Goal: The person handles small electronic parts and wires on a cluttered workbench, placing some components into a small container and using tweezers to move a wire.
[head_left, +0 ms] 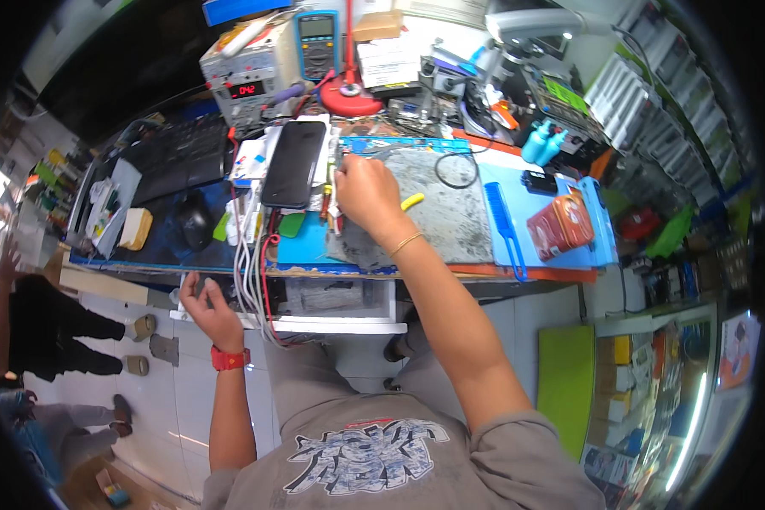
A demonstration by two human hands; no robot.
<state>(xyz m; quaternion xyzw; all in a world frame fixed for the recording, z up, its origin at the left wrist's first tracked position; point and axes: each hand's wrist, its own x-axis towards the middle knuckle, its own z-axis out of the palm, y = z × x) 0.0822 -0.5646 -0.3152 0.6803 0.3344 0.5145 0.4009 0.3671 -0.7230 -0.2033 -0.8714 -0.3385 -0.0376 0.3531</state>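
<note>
My right hand (367,194) reaches over the workbench with its fingers curled, beside a black smartphone (294,166) and a cluster of small tools (327,208); whatever it grips is hidden by the hand. A yellow-handled tool (413,200) lies just right of my wrist on the stained grey mat (450,225). My left hand (212,310) is lower, near an open white drawer (348,325) and hanging cables (248,255), with its fingers loosely bent and apart, holding nothing visible.
A black mouse (194,219), keyboard (178,157), power supply (242,68), multimeter (317,47) and red stand base (350,99) crowd the bench. A blue brush (504,229) and brown container (559,225) sit right. Other people (68,323) are at the far left.
</note>
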